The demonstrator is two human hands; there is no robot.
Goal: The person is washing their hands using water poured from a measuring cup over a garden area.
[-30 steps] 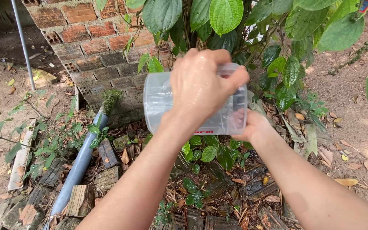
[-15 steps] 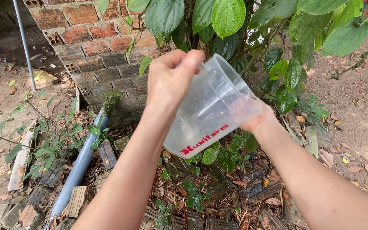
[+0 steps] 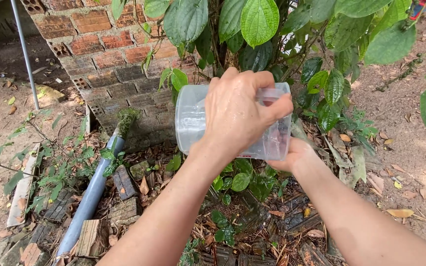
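- The left hand [image 3: 237, 116] is gripping the clear plastic jug [image 3: 232, 120] from the front, hiding its middle.
- The right hand [image 3: 292, 152] is clutching the jug's far end, held sideways above leafy ground plants [image 3: 242, 180].
- A brick pillar [image 3: 109, 64] and a grey pipe [image 3: 90, 194] are standing nearby.

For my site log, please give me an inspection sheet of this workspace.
Surface: bare soil with dry leaves.
Job's things: clear plastic jug, lying on its side, in both hands.
Clutter: grey pipe, loose bricks.
Grips: left hand closed over the jug from above; right hand under its end.
Cables: nothing seen.
Surroundings: brick pillar, leafy vine, metal pole.
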